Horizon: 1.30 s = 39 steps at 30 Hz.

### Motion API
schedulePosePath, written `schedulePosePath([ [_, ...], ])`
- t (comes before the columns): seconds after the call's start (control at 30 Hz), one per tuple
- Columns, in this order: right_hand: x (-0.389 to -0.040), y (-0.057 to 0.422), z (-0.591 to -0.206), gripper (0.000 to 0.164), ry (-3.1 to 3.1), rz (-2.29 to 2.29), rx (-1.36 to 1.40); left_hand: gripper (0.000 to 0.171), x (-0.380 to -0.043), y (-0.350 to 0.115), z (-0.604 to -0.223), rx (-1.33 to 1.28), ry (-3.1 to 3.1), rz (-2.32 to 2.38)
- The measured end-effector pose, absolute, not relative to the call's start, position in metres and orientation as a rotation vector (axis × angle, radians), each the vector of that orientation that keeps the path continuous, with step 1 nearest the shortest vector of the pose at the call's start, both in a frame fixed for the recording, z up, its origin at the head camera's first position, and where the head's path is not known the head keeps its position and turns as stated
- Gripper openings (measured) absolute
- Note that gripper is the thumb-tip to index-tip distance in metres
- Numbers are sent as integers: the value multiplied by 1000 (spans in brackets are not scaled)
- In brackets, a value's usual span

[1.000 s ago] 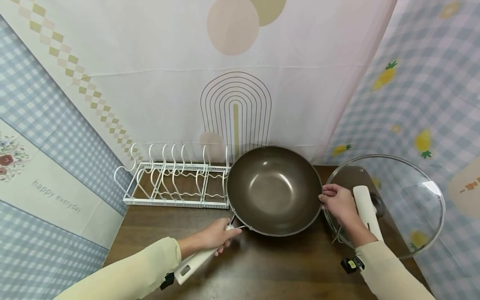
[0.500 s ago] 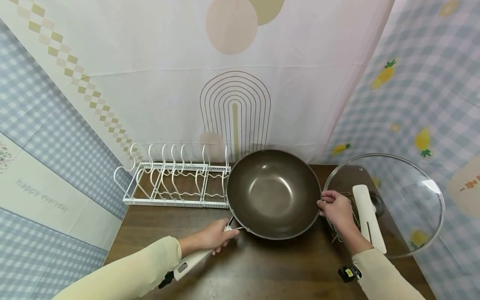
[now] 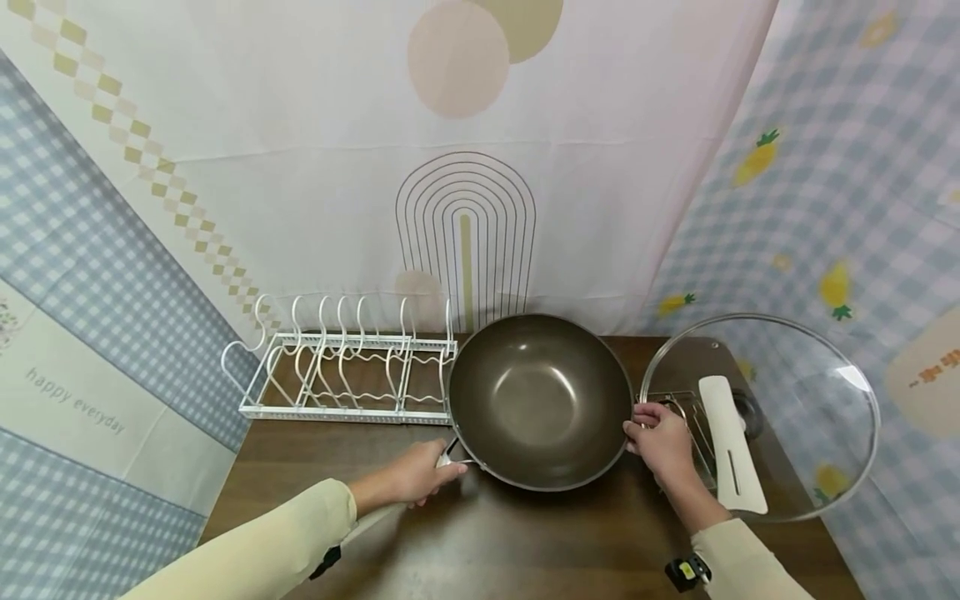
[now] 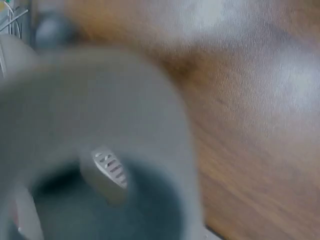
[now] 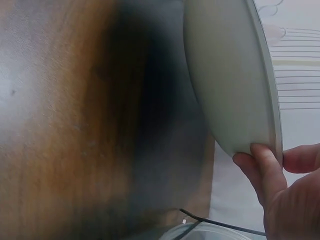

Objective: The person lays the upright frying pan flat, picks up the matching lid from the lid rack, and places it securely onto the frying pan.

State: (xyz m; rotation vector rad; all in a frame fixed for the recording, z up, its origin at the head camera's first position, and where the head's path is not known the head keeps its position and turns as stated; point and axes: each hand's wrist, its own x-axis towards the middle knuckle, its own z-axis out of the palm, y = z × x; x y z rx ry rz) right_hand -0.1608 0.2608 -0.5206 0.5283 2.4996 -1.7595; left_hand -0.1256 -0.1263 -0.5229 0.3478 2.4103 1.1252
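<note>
A wok (image 3: pixel 536 400) with a dark brown inside and a pale outer wall (image 5: pixel 225 75) is held between both hands. Around its cream handle (image 3: pixel 371 518), close to the metal fork at the rim, my left hand (image 3: pixel 416 475) is gripping. The sleeve covers the handle's far end in the head view; a large blurred handle end (image 4: pixel 100 95) fills much of the left wrist view. My right hand (image 3: pixel 660 437) pinches the opposite rim, thumb on one side and fingers on the pale outside. The right wrist view shows the wok over the wooden table (image 5: pixel 60 125), with a dark shadow below.
A white wire rack (image 3: pixel 345 414) with curved dividers stands left of the wok, its right end right at the rim. On the right a glass lid (image 3: pixel 810 417) with a cream upright handle (image 3: pixel 731 446) leans over a wire stand (image 3: pixel 693 408). Patterned cloth (image 3: pixel 480 83) hangs behind.
The wok has come slightly toward me, and its handle end has slipped out of sight behind my left sleeve. Both hands keep their hold. The head view has shifted a little.
</note>
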Motion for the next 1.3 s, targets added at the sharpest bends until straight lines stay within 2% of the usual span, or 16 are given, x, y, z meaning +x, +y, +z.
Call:
schedulePosePath([
  [0.33, -151, 259, -537, 41, 2455, -1796, 574, 27, -131, -131, -532, 426, 2479, 1040],
  [0.83, -144, 252, -553, 35, 2446, -1819, 651, 42, -139, -137, -532, 575, 2729, 632],
  [1.3, -143, 245, -553, 36, 2421, -1899, 698, 41, -146, -139, -537, 582, 2945, 403],
])
